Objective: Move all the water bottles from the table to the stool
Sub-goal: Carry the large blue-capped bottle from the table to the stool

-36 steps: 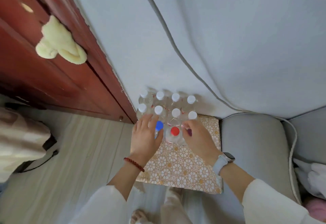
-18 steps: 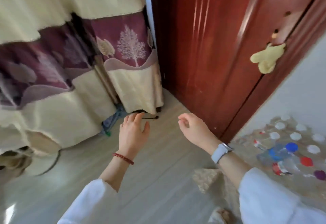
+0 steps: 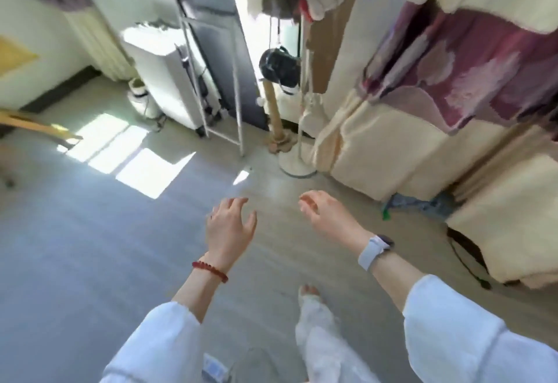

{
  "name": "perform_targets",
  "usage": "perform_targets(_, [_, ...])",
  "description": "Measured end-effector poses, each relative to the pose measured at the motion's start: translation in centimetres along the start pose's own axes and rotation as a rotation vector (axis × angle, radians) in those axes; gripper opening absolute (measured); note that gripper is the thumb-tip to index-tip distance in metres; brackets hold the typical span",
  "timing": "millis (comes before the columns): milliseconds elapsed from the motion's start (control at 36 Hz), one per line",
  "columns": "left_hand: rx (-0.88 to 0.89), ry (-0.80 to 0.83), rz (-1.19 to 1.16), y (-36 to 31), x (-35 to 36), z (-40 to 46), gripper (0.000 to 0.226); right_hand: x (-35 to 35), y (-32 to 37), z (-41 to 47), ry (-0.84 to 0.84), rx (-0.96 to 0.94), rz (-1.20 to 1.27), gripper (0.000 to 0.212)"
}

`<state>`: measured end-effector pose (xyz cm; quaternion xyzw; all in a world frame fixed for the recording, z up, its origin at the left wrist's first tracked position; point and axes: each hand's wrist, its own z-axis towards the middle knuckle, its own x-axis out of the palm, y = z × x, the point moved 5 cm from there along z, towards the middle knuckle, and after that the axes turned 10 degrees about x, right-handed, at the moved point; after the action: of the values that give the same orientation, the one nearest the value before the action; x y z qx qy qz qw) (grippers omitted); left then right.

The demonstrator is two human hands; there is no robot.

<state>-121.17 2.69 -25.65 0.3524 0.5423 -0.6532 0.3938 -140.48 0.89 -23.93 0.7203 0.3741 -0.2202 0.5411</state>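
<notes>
left hand [image 3: 231, 227]: empty, fingers loosely spread | right hand [image 3: 327, 216]: empty, loosely curled, apart from left | both over pale grey plank floor [image 3: 90, 247] | water bottles, table, stool: out of view

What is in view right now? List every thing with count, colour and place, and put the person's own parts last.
Boxy white appliance: one, white, far left on floor.
Metal-framed dark panel: one, grey, leaning at centre back.
Patterned fabric cover: one, cream and maroon, right.
Round-based floor stand: one, white, centre.
Sunlit floor: grey.
Beaded bracelet: one, red, left wrist.
Wristwatch: one, pale band, right wrist.
Left hand: empty, fingers relaxed.
Right hand: empty, fingers loosely curled.
</notes>
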Motion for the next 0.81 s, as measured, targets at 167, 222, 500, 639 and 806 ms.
perform_targets(167, [-0.205, -0.104, 0.059, 12.2, -5.1, 4.2, 0.035, 6.4, 11.6, 10.9, 0.145, -0.212, -0.119, 0.032])
perform_targets(222, [-0.266, -0.133, 0.092, 15.9, -7.1, 6.8, 0.035, 8.0, 15.7, 14.7, 0.187, -0.276, -0.126, 0.032])
perform_targets(500, [-0.464, -0.326, 0.19, 31.0, -19.7, 17.4, 0.035, 15.0, 38.3, 28.6, 0.306, -0.642, -0.214, 0.034])
perform_targets(639, [-0.605, -0.418, 0.207, 40.2, -25.2, 18.4, 0.036, 20.6, 49.0, 32.9, 0.371, -0.788, -0.236, 0.034])
perform_targets(806, [-0.718, -0.509, 0.178, 52.6, -30.4, 20.1, 0.035, 28.1, 60.5, 38.7, 0.401, -0.898, -0.27, 0.034])
